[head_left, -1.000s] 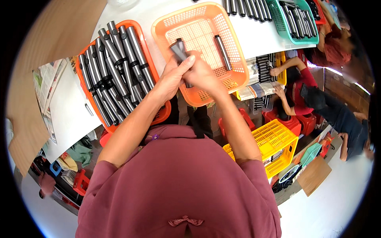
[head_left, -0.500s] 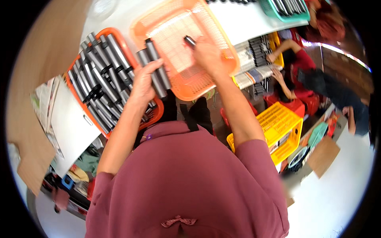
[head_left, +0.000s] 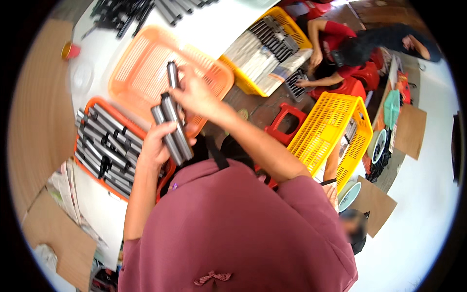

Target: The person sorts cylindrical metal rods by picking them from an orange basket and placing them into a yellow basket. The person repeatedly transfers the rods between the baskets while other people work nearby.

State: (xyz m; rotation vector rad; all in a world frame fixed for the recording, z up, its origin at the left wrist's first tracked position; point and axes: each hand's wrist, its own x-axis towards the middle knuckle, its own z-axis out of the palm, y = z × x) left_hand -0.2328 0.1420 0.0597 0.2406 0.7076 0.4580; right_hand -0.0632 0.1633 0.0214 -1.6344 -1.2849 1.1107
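My left hand is wrapped round a pair of grey tubes with black ends, held tilted side by side. Just above them my right hand grips another grey tube with a black end, its lower part close to the top of the pair. Whether they touch I cannot tell. Both hands are over the near edge of a light orange mesh basket on the table, where no tubes show. To the left, a darker orange basket is heaped with similar grey tubes.
Black parts and more tubes lie on the white table's far side, a red cup at left. Right stand a yellow crate of tubes and newspaper, a red stool and another yellow crate. Two people work nearby.
My right hand has brought its tube out of the light orange basket's middle, toward the pair in my left hand. The view has turned, bringing the table's far side and a second person into sight.
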